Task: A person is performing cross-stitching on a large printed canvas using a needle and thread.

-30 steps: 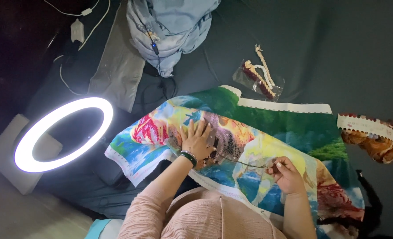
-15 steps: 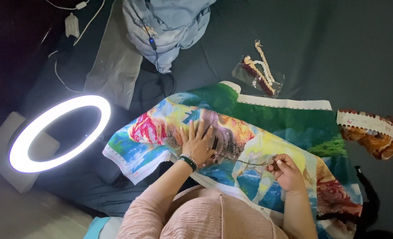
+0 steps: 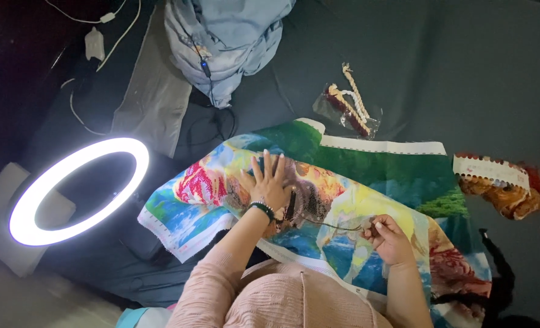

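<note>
Colourful embroidered cloth under both hands, left hand flat, fingers spread, right hand pinching thin thread, needle too small to see, clear packet of cords beyond.

Dim room, glaring ring light at left, dark corners

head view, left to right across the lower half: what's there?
ring light → left hand → right hand → orange thread bundle. Both hands are on the embroidery canvas.

Matt woven embroidery cloth; fuzzy thread.
</note>
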